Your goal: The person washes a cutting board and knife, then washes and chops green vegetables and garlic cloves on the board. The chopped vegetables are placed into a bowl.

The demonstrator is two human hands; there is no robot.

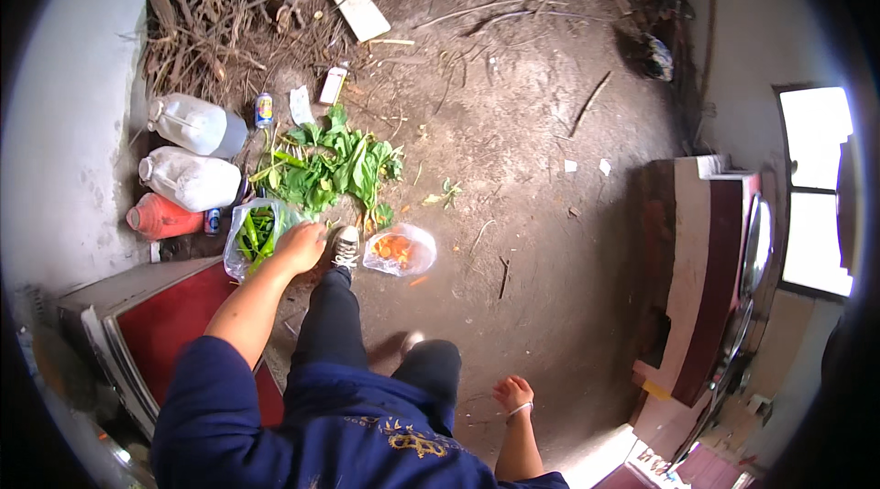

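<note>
My left hand (301, 245), fingers curled, reaches over the right rim of a clear plastic bag (234, 252) on the floor. Long green peppers (256, 231) fill the bag. Whether those fingers grip the plastic is hidden from above. Just beyond lies a heap of leafy green vegetables (337, 169). To the right of my shoe (345, 246), a second clear bag (421, 248) holds orange carrot slices (392, 250). My right hand (513, 393) hangs at my side, loosely spread with nothing in it and a bracelet at the wrist.
Two whitish plastic jugs (199, 124), a red jug (165, 216) and drink cans (264, 110) line the left wall. A red-topped cabinet (172, 324) stands close on my left. Firewood and branches (199, 42) pile at the back. On the right is a tiled stove (691, 269).
</note>
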